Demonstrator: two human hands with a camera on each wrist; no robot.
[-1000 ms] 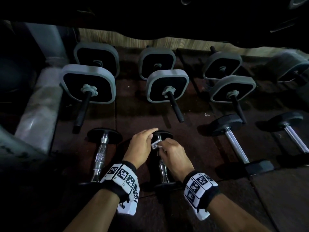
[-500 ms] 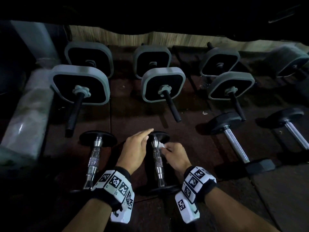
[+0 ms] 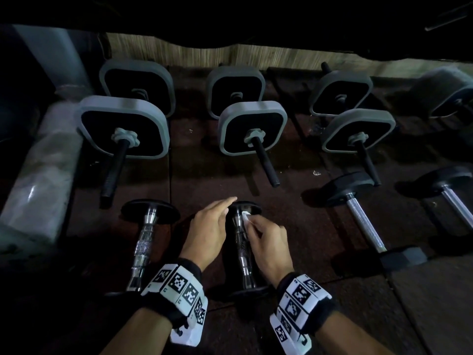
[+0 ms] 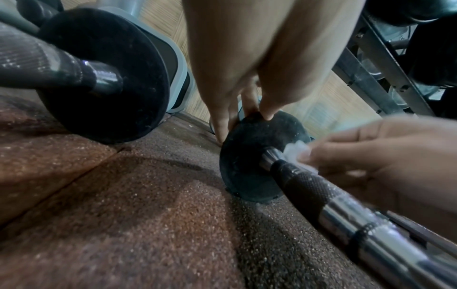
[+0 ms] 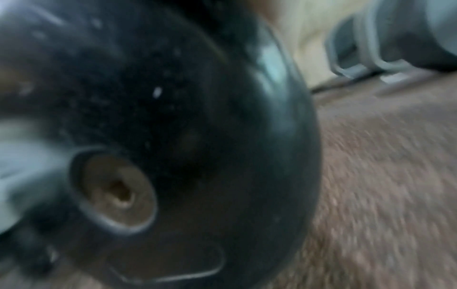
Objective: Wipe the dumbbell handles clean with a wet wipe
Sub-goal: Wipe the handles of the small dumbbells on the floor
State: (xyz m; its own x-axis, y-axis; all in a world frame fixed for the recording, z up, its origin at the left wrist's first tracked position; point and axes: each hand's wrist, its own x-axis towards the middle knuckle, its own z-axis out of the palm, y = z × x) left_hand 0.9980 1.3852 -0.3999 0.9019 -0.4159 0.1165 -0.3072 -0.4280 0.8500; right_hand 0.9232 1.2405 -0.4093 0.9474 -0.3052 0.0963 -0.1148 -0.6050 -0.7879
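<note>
A small chrome dumbbell [image 3: 242, 249] with black round plates lies on the rubber floor, pointing away from me. My left hand [image 3: 225, 207] reaches out with straight fingers [image 4: 222, 129] and touches the rim of its far plate [image 4: 249, 156]. My right hand [image 3: 256, 226] pinches a crumpled white wet wipe [image 3: 245, 217] against the far end of the handle [image 4: 346, 211], right beside that plate. The left wrist view also shows the wipe [image 4: 296, 151] under the right fingertips [image 4: 321, 156]. A blurred close-up of the near plate's outer face [image 5: 197, 117] and its centre bolt [image 5: 118, 191] fills the right wrist view.
A second small chrome dumbbell [image 3: 143, 242] lies just left of my left hand. Longer chrome-handled dumbbells [image 3: 363, 221] lie to the right. Grey square-plate dumbbells [image 3: 252, 129] stand in two rows behind. A pale padded bar [image 3: 38, 175] runs along the left, and a metal rack [image 4: 371, 58] stands beyond.
My right hand drew the wipe off the top of the handle to its right side, then pushed it back toward the far plate. My left hand stayed on the far plate.
</note>
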